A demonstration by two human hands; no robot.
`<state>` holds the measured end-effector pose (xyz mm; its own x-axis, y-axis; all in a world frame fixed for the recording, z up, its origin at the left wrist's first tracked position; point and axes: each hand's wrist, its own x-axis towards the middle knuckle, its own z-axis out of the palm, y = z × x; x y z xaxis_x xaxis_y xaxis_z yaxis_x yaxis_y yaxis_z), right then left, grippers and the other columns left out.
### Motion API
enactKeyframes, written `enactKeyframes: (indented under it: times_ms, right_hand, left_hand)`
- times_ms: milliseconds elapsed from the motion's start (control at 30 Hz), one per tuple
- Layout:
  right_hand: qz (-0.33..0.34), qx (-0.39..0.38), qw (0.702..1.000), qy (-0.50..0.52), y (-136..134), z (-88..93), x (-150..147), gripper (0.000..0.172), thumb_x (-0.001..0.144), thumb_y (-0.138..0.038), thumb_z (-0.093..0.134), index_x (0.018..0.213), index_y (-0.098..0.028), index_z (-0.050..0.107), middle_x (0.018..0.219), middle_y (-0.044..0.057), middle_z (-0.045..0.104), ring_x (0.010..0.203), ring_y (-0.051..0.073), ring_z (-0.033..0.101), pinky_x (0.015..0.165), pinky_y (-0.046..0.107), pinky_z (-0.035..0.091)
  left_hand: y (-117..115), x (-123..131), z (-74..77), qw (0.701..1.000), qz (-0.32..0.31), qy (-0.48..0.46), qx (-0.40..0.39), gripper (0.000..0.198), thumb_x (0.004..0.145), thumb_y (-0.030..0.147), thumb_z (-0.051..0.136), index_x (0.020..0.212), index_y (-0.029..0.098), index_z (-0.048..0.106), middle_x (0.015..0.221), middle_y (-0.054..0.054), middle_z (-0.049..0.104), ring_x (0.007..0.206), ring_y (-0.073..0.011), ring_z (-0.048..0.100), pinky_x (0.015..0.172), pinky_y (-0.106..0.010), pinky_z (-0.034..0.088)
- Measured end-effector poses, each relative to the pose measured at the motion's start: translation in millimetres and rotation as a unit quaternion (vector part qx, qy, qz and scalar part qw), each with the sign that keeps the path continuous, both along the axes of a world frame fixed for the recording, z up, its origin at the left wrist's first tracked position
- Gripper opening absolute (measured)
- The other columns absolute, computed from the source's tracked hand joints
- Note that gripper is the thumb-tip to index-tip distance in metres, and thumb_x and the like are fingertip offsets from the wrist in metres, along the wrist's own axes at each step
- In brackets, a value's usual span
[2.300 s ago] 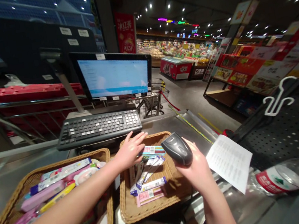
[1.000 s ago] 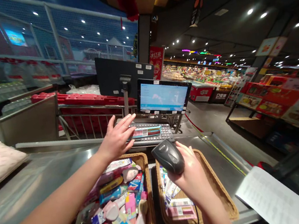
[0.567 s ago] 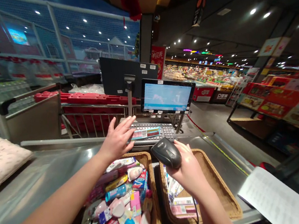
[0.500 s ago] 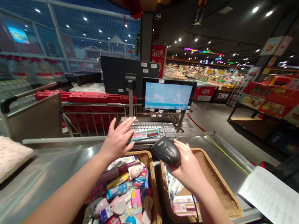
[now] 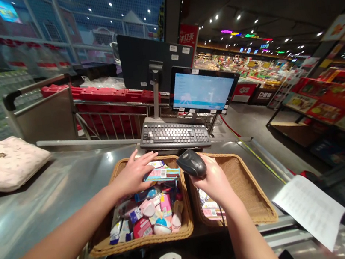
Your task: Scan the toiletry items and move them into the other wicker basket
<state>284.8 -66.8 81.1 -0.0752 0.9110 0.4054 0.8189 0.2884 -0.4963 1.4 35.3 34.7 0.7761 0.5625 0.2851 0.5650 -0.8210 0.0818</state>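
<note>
My left hand (image 5: 133, 176) holds a flat striped packet (image 5: 162, 174) by its near end, just above the left wicker basket (image 5: 144, 243), which is full of small colourful packets. My right hand (image 5: 213, 182) grips a black barcode scanner (image 5: 191, 164) with its head pointing left at the packet. The scanner hangs over the gap between the two baskets. The right wicker basket (image 5: 254, 190) has a few packets lying in its near left corner.
A black keyboard (image 5: 175, 134) and a lit monitor (image 5: 204, 92) stand behind the baskets on the steel counter (image 5: 40, 201). A white bag (image 5: 7, 163) lies at the left. A printed sheet (image 5: 309, 209) sticks out at the right. Red baskets and a railing are behind.
My left hand picked a packet from the right basket, raised it in front of the keyboard, then lowered it over the left basket. The scanner hand stayed close. The camera tilted down.
</note>
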Motion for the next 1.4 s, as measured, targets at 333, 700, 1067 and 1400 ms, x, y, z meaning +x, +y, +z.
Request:
enactKeyframes:
  times_ms: [333,700,1067,1400]
  right_hand:
    - [0.023,-0.064,0.998,0.003,-16,-11.4,-7,0.039,0.072,-0.017,0.065,0.111,-0.021,0.064,0.113,0.008,0.069,0.113,0.03,0.059,0.1,0.047,0.044]
    - [0.005,-0.07,0.997,0.011,-22,-12.2,14,0.041,0.071,-0.015,0.065,0.111,-0.021,0.064,0.11,0.007,0.07,0.106,0.026,0.062,0.096,0.039,0.046]
    - [-0.132,-0.036,0.99,0.036,-36,-10.3,120,0.025,0.073,-0.023,0.063,0.098,-0.02,0.066,0.099,0.006,0.071,0.093,0.025,0.066,0.084,0.036,0.051]
    - [-0.194,-0.047,0.979,0.051,-45,-27.2,196,0.011,0.072,-0.024,0.062,0.082,-0.021,0.064,0.088,0.004,0.068,0.089,0.025,0.064,0.085,0.039,0.05]
  left_hand:
    - [-42,-13,-23.4,0.991,-0.066,0.046,-0.111,0.026,0.076,0.031,0.07,0.101,0.023,0.069,0.157,-0.01,0.034,0.145,-0.032,0.03,0.119,-0.06,-0.004]
    - [-21,28,-15.8,0.993,-0.078,0.014,-0.088,0.034,0.091,0.046,0.057,0.115,0.025,0.067,0.156,-0.013,0.037,0.144,-0.0302,0.033,0.118,-0.061,0.011]
    - [2,179,-30.8,0.995,-0.087,0.032,-0.025,0.026,0.085,0.038,0.064,0.103,0.02,0.071,0.152,-0.015,0.042,0.145,-0.0353,0.028,0.113,-0.068,0.018]
    - [37,291,-98.2,0.978,-0.173,0.116,0.019,0.022,0.08,0.011,0.057,0.089,0.017,0.076,0.15,-0.013,0.046,0.147,-0.0296,0.028,0.121,-0.056,0.008]
